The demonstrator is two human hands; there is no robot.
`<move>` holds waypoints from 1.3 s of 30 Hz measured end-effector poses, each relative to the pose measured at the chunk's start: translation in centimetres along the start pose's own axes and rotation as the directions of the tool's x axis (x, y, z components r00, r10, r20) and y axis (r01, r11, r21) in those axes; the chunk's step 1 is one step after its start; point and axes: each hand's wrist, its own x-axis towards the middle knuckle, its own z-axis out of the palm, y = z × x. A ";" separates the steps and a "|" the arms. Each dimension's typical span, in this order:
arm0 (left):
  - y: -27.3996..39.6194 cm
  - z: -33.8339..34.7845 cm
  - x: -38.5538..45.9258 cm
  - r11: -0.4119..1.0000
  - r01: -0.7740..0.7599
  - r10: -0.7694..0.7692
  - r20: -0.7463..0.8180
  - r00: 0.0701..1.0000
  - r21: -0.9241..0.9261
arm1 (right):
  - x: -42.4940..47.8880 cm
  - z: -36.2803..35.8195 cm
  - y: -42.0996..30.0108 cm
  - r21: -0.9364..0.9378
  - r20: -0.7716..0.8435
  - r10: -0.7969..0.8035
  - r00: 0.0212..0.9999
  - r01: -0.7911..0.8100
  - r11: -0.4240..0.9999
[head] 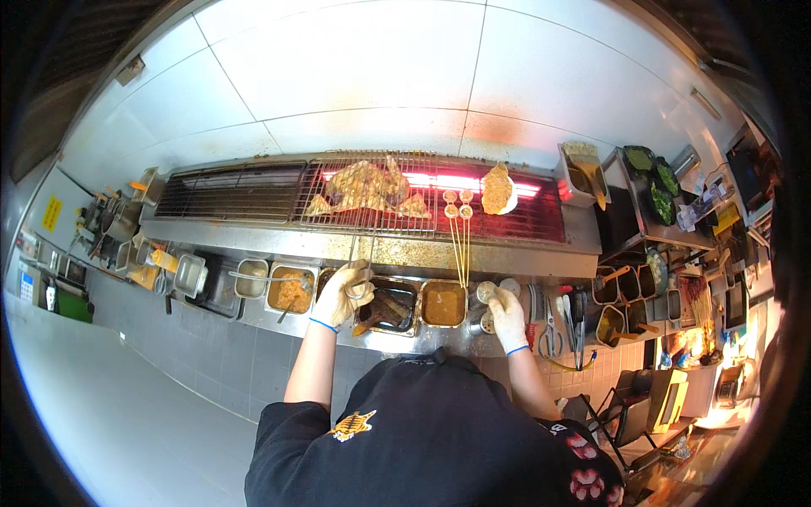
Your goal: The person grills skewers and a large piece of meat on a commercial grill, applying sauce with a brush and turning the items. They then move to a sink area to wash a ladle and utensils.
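Note:
My left hand (345,296), in a white glove with a blue cuff, grips the long wire handle (362,248) of a grilling basket. The wire basket (304,222) lies over the glowing grill and holds a flattened, pale-golden piece of poultry (358,184). My gloved right hand (508,320) is among metal seasoning shakers, its fingertips against one shaker (486,291); whether they close round it is hidden. Another shaker (487,322) stands just below. Several skewers (457,244) with small round pieces lean from the grill towards a pan of brown sauce (443,304).
A browned flat piece of food (498,190) lies on the grill's right. Along the counter are a dark sauce pan with a brush (388,310), an orange-filled pan (291,293), scissors (550,342) and tongs (580,329). A tub with a brush (580,174) stands right of the grill.

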 end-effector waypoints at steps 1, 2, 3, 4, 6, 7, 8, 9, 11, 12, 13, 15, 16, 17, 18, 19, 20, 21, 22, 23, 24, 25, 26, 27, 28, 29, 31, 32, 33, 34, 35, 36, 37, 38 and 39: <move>0.3 0.4 0.0 1.000 -0.008 0.009 0.061 0.998 -0.016 | -0.3 0.1 -0.1 -0.024 -0.010 -0.008 1.000 0.007 1.000; 0.5 0.7 0.2 0.999 -0.014 0.018 0.121 0.993 -0.032 | -0.7 0.1 -0.1 -0.049 -0.020 -0.015 1.000 0.014 0.999; 1.0 1.0 0.4 0.999 -0.023 0.031 0.183 0.983 -0.046 | -1.0 0.3 -0.2 -0.071 -0.031 -0.027 0.999 0.025 0.997; 1.6 1.3 0.8 0.994 0.039 -0.015 0.226 0.974 -0.103 | -0.9 0.3 0.6 -0.133 -0.042 -0.080 0.996 0.074 0.988; 1.0 1.9 2.0 0.982 0.033 0.028 0.319 0.947 -0.186 | -0.7 0.5 0.9 -0.101 -0.059 -0.092 0.994 0.086 0.991; 0.9 1.8 2.5 0.973 0.033 0.053 0.363 0.930 -0.227 | -0.6 0.7 0.5 -0.083 -0.067 -0.099 0.993 0.093 0.992; 0.8 1.3 2.7 0.974 0.022 0.054 0.323 0.945 -0.227 | -0.9 0.6 0.1 -0.091 -0.050 -0.063 0.997 0.058 0.994; 0.3 1.4 3.0 0.959 0.052 0.023 0.260 0.965 -0.278 | -0.9 0.4 0.3 -0.085 -0.056 -0.078 0.995 0.073 0.994; -0.3 -1.4 4.4 0.864 0.233 -0.004 0.458 0.889 -0.446 | -0.8 0.5 1.1 -0.068 -0.048 -0.112 0.993 0.108 0.992; 0.0 -0.7 4.2 0.870 0.211 -0.024 0.390 0.921 -0.445 | -0.7 0.4 1.7 -0.058 -0.044 -0.113 0.993 0.110 0.992; 0.9 1.1 3.2 0.878 0.187 -0.042 0.318 0.947 -0.441 | -0.6 0.3 2.2 -0.047 -0.040 -0.114 0.993 0.112 0.993; 2.6 4.5 0.6 0.911 0.106 -0.015 0.224 0.975 -0.399 | -0.9 0.2 2.7 -0.012 -0.027 -0.112 0.993 0.112 0.994; 3.6 5.4 -0.5 0.891 0.166 -0.018 0.331 0.943 -0.423 | -0.9 0.3 2.7 0.012 -0.018 -0.113 0.993 0.113 0.994; 4.5 6.1 -1.5 0.867 0.233 -0.020 0.437 0.899 -0.440 | -1.0 0.3 2.7 0.034 -0.012 -0.111 0.994 0.112 0.993; 5.3 7.1 -3.3 0.933 0.111 0.001 0.311 0.950 -0.342 | -1.3 0.0 2.0 -0.016 -0.004 -0.113 0.994 0.113 0.993; 6.4 9.0 -5.3 0.973 0.040 0.014 0.230 0.973 -0.229 | -1.6 -0.3 1.9 -0.024 -0.009 -0.127 0.992 0.126 0.992; 7.3 10.4 -6.9 0.991 -0.011 0.034 0.176 0.984 -0.135 | -2.0 -0.3 2.0 -0.030 -0.015 -0.140 0.990 0.140 0.990; 7.9 11.5 -8.2 0.997 -0.062 0.066 0.126 0.990 -0.039 | -2.2 -0.5 2.0 -0.036 -0.017 -0.160 0.987 0.159 0.987; 8.2 12.1 -9.0 0.997 -0.081 0.080 0.050 0.996 0.017 | -2.4 -0.7 2.1 -0.046 -0.015 -0.162 0.987 0.162 0.986; 8.6 10.3 -8.2 0.992 -0.101 0.094 0.087 0.992 0.076 | -2.7 -0.9 2.2 -0.056 -0.014 -0.164 0.986 0.163 0.985; 8.5 10.6 -8.5 0.948 -0.157 0.166 -0.007 0.986 0.278 | -2.9 -1.0 2.2 -0.064 -0.006 -0.168 0.986 0.168 0.984; 8.5 11.9 -8.7 0.863 -0.181 0.248 -0.083 0.965 0.472 | -3.0 -1.1 2.2 -0.075 -0.002 -0.173 0.985 0.173 0.982; 8.1 13.8 -8.6 0.679 -0.157 0.354 -0.131 0.926 0.717 | -3.0 -1.3 2.1 -0.050 -0.002 -0.165 0.986 0.165 0.985; 7.1 11.9 -7.1 0.485 -0.227 0.497 -0.053 0.866 0.845 | -3.1 -1.5 1.1 -0.078 0.007 -0.181 0.984 0.181 0.980; 6.2 9.9 -5.7 0.263 -0.240 0.626 0.024 0.779 0.934 | -3.1 -1.8 -0.4 -0.108 0.018 -0.196 0.980 0.197 0.974; 5.7 10.9 -5.4 0.026 -0.021 0.645 -0.001 0.764 0.999 | -3.1 -2.3 -0.9 -0.147 0.010 -0.207 0.978 0.206 0.967; 4.2 10.5 -3.7 -0.180 0.046 0.697 0.094 0.711 0.983 | -2.4 -2.6 1.0 -0.104 -0.027 -0.213 0.977 0.209 0.972; 3.5 10.1 -2.9 -0.167 0.112 0.688 0.034 0.725 0.980 | -2.1 -2.8 2.1 -0.101 -0.042 -0.222 0.974 0.217 0.971; 2.8 9.8 -2.2 -0.153 0.178 0.676 -0.029 0.737 0.972 | -1.9 -3.0 2.9 -0.100 -0.057 -0.228 0.972 0.222 0.970; 1.9 7.9 -1.2 -0.218 0.142 0.714 0.059 0.698 0.966 | -1.8 -3.2 2.7 -0.119 -0.052 -0.209 0.977 0.201 0.972; 1.0 6.4 -0.3 -0.288 0.103 0.738 0.152 0.658 0.952 | -1.6 -3.5 2.6 -0.130 -0.048 -0.210 0.977 0.202 0.971; 1.2 8.1 -0.6 -0.159 0.206 0.652 -0.054 0.756 0.966 | -1.6 -3.7 2.5 -0.142 -0.044 -0.207 0.977 0.199 0.970; 0.8 7.5 -0.1 -0.177 0.200 0.666 -0.033 0.745 0.964 | -1.6 -3.8 2.5 -0.154 -0.040 -0.204 0.978 0.196 0.969; 0.2 6.4 0.7 -0.194 0.195 0.680 -0.011 0.733 0.961 | -1.6 -3.7 2.6 -0.152 -0.039 -0.205 0.978 0.197 0.969; -0.1 6.6 0.9 -0.211 0.188 0.691 0.010 0.723 0.959 | -1.7 -3.5 2.7 -0.154 -0.041 -0.205 0.978 0.196 0.968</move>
